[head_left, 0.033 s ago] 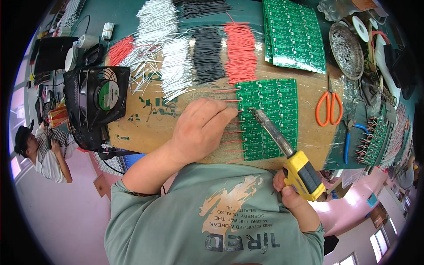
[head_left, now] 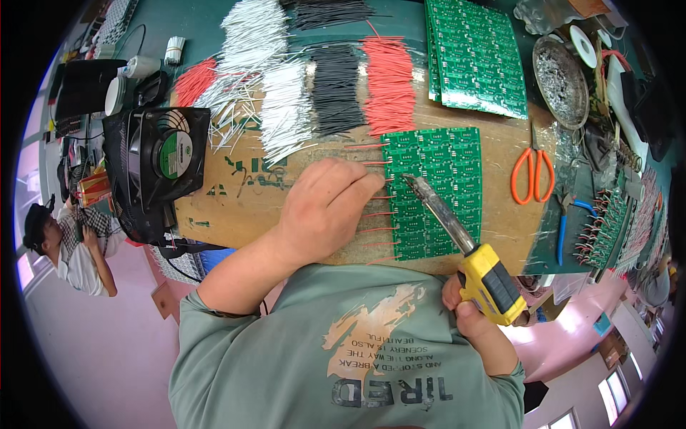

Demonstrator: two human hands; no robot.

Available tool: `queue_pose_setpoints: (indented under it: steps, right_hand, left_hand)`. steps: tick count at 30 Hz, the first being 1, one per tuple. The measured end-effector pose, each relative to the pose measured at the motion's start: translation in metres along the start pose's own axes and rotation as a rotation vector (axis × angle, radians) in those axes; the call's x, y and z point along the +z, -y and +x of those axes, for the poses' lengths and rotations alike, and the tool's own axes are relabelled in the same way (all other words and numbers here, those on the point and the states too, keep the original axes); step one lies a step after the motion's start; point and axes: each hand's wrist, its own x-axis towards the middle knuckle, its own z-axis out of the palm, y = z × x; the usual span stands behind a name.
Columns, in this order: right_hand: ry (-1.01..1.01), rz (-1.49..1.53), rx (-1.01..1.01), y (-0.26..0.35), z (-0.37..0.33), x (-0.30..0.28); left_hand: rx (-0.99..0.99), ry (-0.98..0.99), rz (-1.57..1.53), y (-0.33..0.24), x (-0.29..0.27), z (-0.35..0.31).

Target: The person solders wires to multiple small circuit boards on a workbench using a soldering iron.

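Note:
A green circuit board panel point(head_left: 446, 214) lies on the brown work mat, with several thin red wires point(head_left: 376, 229) sticking out from its left edge. My left hand point(head_left: 325, 204) is closed at that edge, thumb and fingers pinching a wire that they mostly hide. In my right hand point(head_left: 464, 307) is a yellow soldering iron point(head_left: 493, 282), gripped by its handle. Its metal shaft slants up and left across the panel. The dark tip rests over the panel's left column, just right of my left fingertips; whether it touches the board I cannot tell.
Bundles of white point(head_left: 286, 111), black point(head_left: 337, 89) and red wires point(head_left: 389, 86) lie beyond the panel. A black fan point(head_left: 161, 154) stands left. Stacked green boards point(head_left: 479, 61), a metal dish point(head_left: 561, 82), orange-handled scissors point(head_left: 532, 175) and blue-handled pliers point(head_left: 562, 229) are rightward. Another person point(head_left: 68, 243) is far left.

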Motion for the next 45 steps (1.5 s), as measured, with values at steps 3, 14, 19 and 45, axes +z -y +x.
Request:
queue_pose_setpoints:
  steps: [3,14,19,45]
  right_hand:
    - [-0.002,-0.047,-0.002,-0.002,-0.001,-0.001]
    - [-0.006,-0.033,0.009,0.001,0.001,0.0]
    - [-0.012,-0.076,0.006,0.0,0.0,-0.001]
    - [0.108,-0.205,-0.038,-0.013,-0.012,-0.022]
  left_hand:
    - [0.001,-0.002,-0.002,0.0,0.0,0.0]
    - [-0.007,-0.004,0.001,-0.001,0.0,0.001]
    - [-0.001,-0.009,0.006,0.0,0.001,0.0]
    - [0.039,-0.028,0.032,-0.012,-0.009,-0.004]
